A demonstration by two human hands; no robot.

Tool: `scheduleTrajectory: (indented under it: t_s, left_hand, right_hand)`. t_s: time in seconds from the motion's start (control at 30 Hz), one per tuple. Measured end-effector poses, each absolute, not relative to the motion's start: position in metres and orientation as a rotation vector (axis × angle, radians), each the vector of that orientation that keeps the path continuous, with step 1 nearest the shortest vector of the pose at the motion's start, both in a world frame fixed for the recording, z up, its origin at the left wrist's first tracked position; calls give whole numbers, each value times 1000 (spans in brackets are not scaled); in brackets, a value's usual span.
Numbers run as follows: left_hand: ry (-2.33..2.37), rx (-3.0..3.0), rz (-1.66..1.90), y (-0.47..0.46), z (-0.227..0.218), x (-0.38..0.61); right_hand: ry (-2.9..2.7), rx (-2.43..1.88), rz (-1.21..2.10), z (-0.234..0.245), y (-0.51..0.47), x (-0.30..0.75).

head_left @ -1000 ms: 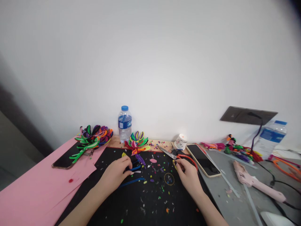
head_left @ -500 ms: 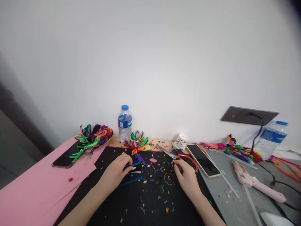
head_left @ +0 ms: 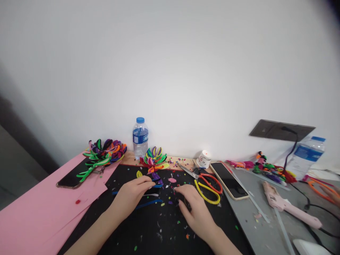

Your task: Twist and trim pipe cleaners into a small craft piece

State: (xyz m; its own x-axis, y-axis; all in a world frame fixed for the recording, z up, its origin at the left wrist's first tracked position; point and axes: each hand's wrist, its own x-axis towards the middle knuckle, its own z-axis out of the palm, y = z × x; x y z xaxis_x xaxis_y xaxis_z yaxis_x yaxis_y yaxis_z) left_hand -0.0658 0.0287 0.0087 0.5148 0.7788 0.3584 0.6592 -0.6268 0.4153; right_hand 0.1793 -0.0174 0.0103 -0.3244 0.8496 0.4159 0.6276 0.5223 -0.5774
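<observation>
My left hand [head_left: 135, 191] is closed over a blue pipe cleaner [head_left: 158, 185], whose end sticks out past the fingertips. Another blue pipe cleaner [head_left: 150, 203] and a pale strip [head_left: 151, 194] lie beside it on the black mat [head_left: 148, 230]. Low over the mat's middle is my right hand [head_left: 195, 209], thumb and fingers curved but apart, among small coloured scraps; nothing shows clearly between them. Scissors [head_left: 196, 175] with one red and one yellow handle loop lie beyond it. Ahead of my left hand sits a multicoloured pipe-cleaner bundle [head_left: 154, 159].
A water bottle [head_left: 140, 140] and a paper cup [head_left: 204, 159] stand by the wall. Phones lie left [head_left: 71, 177] and right [head_left: 230, 180]. A bigger looped bundle [head_left: 106, 152] rests on pink sheets [head_left: 53, 209]. Rightward are a pink glue gun [head_left: 292, 207] and another person's hand [head_left: 333, 194].
My right hand has moved left from beside the scissors, uncovering their yellow loop and covering the thin ring's spot. My left hand has shifted slightly right. Another person's hand has appeared at the right edge.
</observation>
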Motion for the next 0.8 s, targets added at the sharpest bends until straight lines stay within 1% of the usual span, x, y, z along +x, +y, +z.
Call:
scheduleTrajectory:
  t_s: [0.13, 0.27, 0.33, 0.43, 0.6, 0.8]
  left_hand:
    - [1068, 2665, 720, 17, 9, -55]
    - [888, 2737, 569, 5, 9, -39]
    - [845, 2737, 517, 0, 9, -33]
    - [828, 2713, 467, -3, 8, -29]
    - [829, 2623, 454, -6, 12, -27]
    - [798, 2252, 594, -5, 18, -25]
  right_hand:
    - [-1897, -1189, 735, 6, -23, 164]
    - [-1479, -1153, 1165, -4, -23, 156]
    - [-1299, -1111, 1298, -7, -22, 154]
    - [-1194, -1094, 1367, -8, -21, 153]
    - [-1185, -1144, 1333, 0, -20, 158]
    - [-1152, -1150, 1364, -4, -14, 168]
